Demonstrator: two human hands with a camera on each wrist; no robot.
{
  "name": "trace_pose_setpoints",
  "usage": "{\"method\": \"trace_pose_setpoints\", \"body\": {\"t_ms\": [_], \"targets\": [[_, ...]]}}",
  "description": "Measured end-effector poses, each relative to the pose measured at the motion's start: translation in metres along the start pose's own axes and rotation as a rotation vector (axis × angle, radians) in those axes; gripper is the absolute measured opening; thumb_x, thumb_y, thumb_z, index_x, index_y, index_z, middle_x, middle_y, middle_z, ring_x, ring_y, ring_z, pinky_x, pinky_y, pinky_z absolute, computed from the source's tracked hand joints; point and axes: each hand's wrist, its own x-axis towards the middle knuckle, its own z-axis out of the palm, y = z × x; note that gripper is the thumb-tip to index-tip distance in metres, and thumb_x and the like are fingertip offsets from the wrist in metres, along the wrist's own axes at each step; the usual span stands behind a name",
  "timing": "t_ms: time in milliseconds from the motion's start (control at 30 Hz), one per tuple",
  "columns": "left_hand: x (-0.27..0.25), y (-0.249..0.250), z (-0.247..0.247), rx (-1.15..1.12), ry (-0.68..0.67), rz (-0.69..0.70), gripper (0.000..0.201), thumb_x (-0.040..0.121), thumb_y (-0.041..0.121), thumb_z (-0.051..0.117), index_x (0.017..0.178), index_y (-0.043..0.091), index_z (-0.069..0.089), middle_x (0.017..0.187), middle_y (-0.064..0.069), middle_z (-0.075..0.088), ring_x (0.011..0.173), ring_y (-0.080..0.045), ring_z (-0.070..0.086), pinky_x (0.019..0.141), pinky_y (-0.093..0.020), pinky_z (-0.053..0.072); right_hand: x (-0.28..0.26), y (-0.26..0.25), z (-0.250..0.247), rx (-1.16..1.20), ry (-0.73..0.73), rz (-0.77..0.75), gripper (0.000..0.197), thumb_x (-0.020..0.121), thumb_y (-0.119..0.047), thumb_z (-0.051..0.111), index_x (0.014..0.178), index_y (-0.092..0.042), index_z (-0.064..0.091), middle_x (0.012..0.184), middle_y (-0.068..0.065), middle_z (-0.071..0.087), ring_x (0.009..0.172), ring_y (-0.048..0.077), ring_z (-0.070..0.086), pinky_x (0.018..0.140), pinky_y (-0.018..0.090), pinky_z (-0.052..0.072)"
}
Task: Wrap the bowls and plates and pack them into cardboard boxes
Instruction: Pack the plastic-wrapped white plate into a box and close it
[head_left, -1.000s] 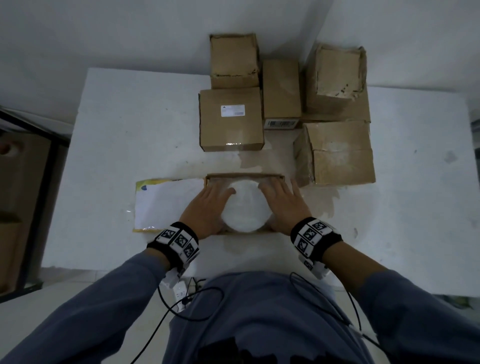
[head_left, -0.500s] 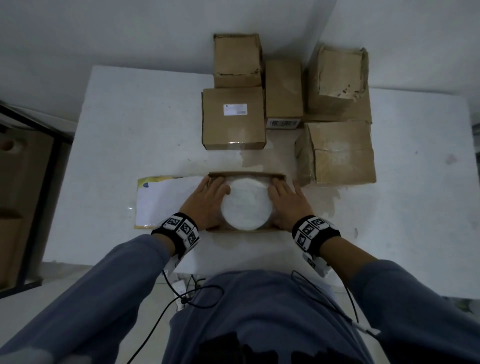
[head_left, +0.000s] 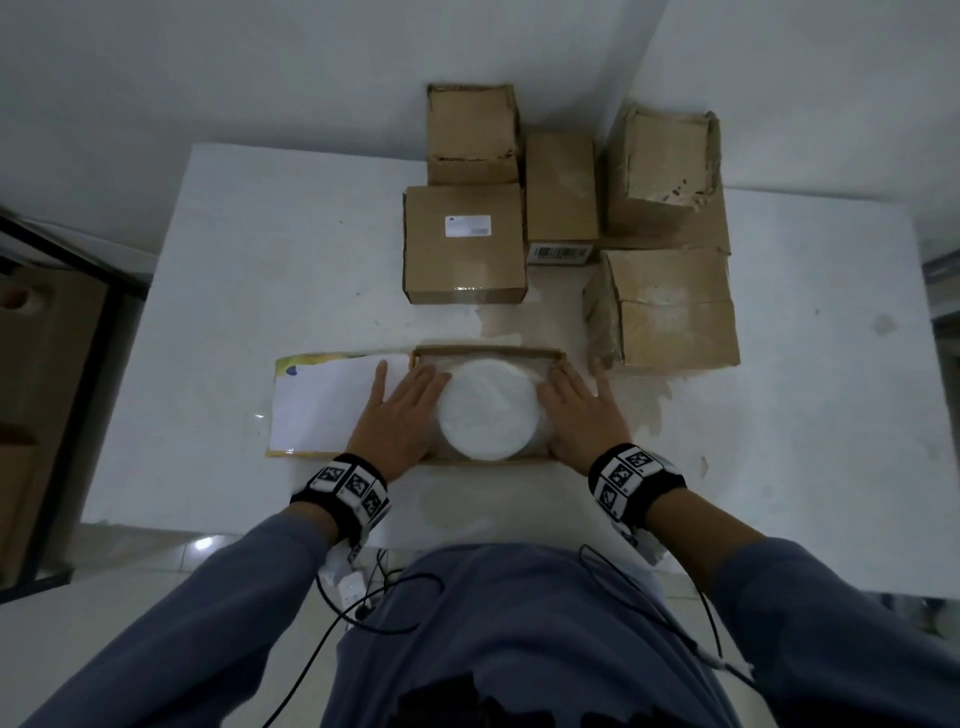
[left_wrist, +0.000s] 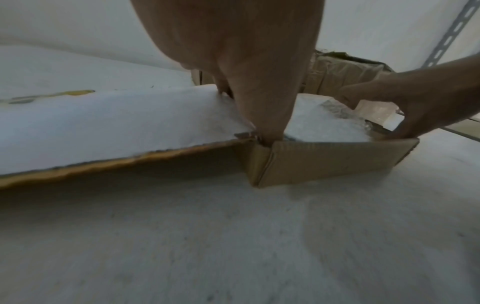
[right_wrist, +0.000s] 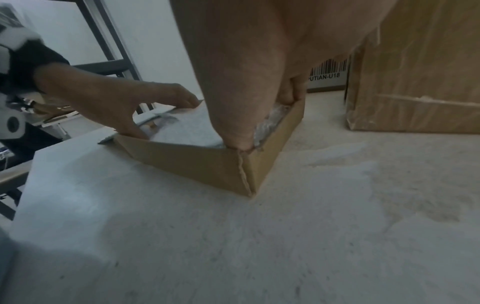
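Note:
A round dish wrapped in white foam (head_left: 487, 410) lies in a shallow open cardboard box (head_left: 488, 351) near the table's front edge. The box's white-lined flap (head_left: 322, 402) lies folded out flat to the left. My left hand (head_left: 402, 410) rests flat with straight fingers against the bundle's left side, partly over the flap. On the bundle's right side my right hand (head_left: 579, 410) lies flat along the box wall. In the left wrist view the left hand (left_wrist: 246, 61) reaches down at the box's (left_wrist: 324, 158) corner. The right wrist view has the right hand (right_wrist: 246, 72) touching the box's (right_wrist: 197, 164) near corner, clear bubble wrap beside it.
Several closed cardboard boxes stand at the back of the white table (head_left: 260, 260): a labelled one (head_left: 465, 244) just behind the open box, a worn one (head_left: 670, 312) to its right. A dark metal rack (head_left: 52, 312) stands left of the table.
Both hands have flattened and spread slightly outward from the bundle, the left now reaching onto the flap. The wrapped dish stays in the box.

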Motion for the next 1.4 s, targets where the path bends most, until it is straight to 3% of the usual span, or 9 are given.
{"method": "trace_pose_setpoints", "body": {"t_ms": [233,333,433,633,767,867,1100,1300,1400], "targets": [[0.006,0.003,-0.014,-0.079,-0.020,-0.058,0.090,0.055,0.047,0.087,0.132,0.012,0.056,0.139,-0.017,0.053,0.131,-0.032,0.050,0.110,-0.062,0.032,0.001,-0.003,-0.013,0.020,0.002,0.003,0.062,0.077,-0.043,0.067,0.128,-0.013,0.051,0.141,0.016,0.044,0.138,0.032,0.033,0.114,0.054,0.022],[-0.011,0.011,-0.021,-0.256,0.208,-0.026,0.040,0.069,0.024,0.080,0.104,0.017,0.065,0.111,-0.008,0.059,0.098,-0.028,0.060,0.072,-0.036,0.052,-0.005,-0.001,-0.013,0.223,0.112,0.092,0.053,0.076,-0.041,0.065,0.120,-0.015,0.054,0.130,0.012,0.047,0.119,0.033,0.047,0.095,0.046,0.043],[-0.041,0.012,-0.026,-0.450,0.117,-0.363,0.014,0.084,0.028,0.071,0.086,0.025,0.057,0.082,0.008,0.058,0.075,-0.017,0.060,0.059,-0.027,0.042,-0.014,-0.006,-0.006,0.560,0.095,0.282,0.046,0.080,-0.030,0.066,0.120,-0.013,0.049,0.124,0.011,0.039,0.102,0.032,0.051,0.078,0.037,0.046],[-0.075,-0.004,-0.015,-1.082,-0.158,-1.064,0.056,0.092,0.061,0.053,0.078,0.008,0.067,0.070,-0.011,0.073,0.062,-0.026,0.069,0.062,-0.030,0.053,-0.012,-0.027,0.014,0.591,0.037,0.218,0.048,0.086,-0.020,0.065,0.128,-0.006,0.048,0.123,0.017,0.038,0.086,0.039,0.059,0.069,0.039,0.049],[-0.069,-0.007,-0.004,-1.642,0.209,-1.339,0.034,0.096,0.038,0.062,0.090,0.005,0.068,0.083,-0.013,0.070,0.066,-0.020,0.061,0.054,-0.026,0.047,-0.005,-0.039,0.011,0.518,0.044,0.165,0.050,0.085,-0.033,0.066,0.129,-0.012,0.052,0.124,0.014,0.041,0.096,0.037,0.058,0.077,0.043,0.053],[-0.067,-0.008,-0.005,-1.642,0.405,-1.404,0.016,0.091,0.016,0.069,0.081,0.008,0.060,0.073,-0.006,0.059,0.066,-0.015,0.054,0.046,-0.016,0.044,-0.001,-0.044,0.004,0.376,0.212,0.188,0.057,0.078,-0.051,0.059,0.122,-0.015,0.059,0.129,0.016,0.047,0.110,0.037,0.052,0.090,0.046,0.047],[-0.075,-0.008,-0.008,-1.459,0.580,-1.214,0.011,0.083,0.014,0.075,0.082,0.017,0.064,0.087,-0.009,0.072,0.083,-0.028,0.067,0.082,-0.045,0.058,0.028,-0.082,-0.013,0.233,0.074,-0.276,0.077,0.087,-0.041,0.059,0.153,-0.019,0.027,0.161,0.014,0.019,0.141,0.036,0.029,0.113,0.053,0.028],[-0.076,0.007,-0.037,-1.035,0.463,-0.868,0.016,0.088,0.013,0.072,0.094,0.012,0.057,0.087,0.006,0.064,0.074,-0.005,0.062,0.064,-0.009,0.044,0.020,-0.091,0.001,0.127,-0.038,-0.254,0.064,0.097,-0.042,0.043,0.153,-0.017,0.026,0.164,0.008,0.009,0.148,0.028,0.014,0.120,0.050,0.012],[-0.073,0.005,-0.038,-0.942,0.320,-0.595,0.031,0.085,0.017,0.072,0.110,0.029,0.059,0.095,0.013,0.063,0.082,-0.002,0.062,0.067,-0.016,0.051,0.021,-0.082,0.001,0.205,-0.109,-0.299,0.071,0.096,-0.041,0.048,0.156,-0.017,0.017,0.166,0.005,0.003,0.152,0.024,0.005,0.122,0.047,0.001]]}}
